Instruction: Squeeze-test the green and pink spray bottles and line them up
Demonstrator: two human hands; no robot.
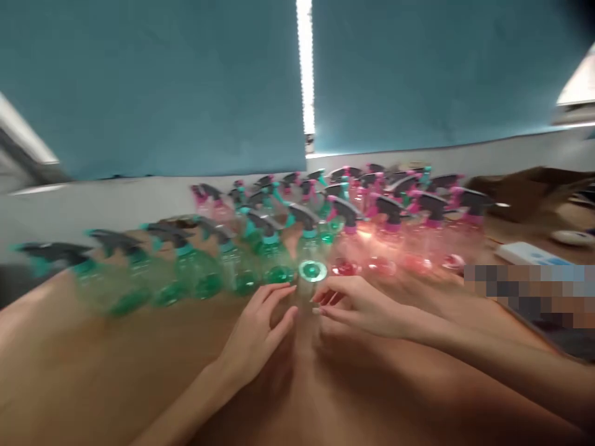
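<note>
Head view, middle bottle: the clear green spray bottle stands upright on the table, just beyond my fingertips and between my two hands; its base shows deep green inside a pale ring.
My left hand: thumb and fingers spread apart with a gap between them, near the middle bottle on its near left side.
My right hand: fingers curled in toward the thumb, near the same bottle on its near right side; blur keeps me from telling whether they pinch anything small.
Green containers: a front row of green bottles runs off to the left, with dark triggers and teal collars; colour deepens at their bases, and I cannot tell whether that is liquid or just thick plastic.
Pink containers: the front row carries on to the right as pink bottles with dark triggers and pink collars, redder at the base, contents equally unclear to me.
Far bottles: more spray bottles, pink and teal-trimmed, crowd behind, partly hidden by the front row.
Right side: a brown crumpled item lies far right, with a white and blue object nearer; a pixelated patch covers what sits nearer still.
Far side: blue-green panels hang beyond the bottles, a bright strip between them.
</note>
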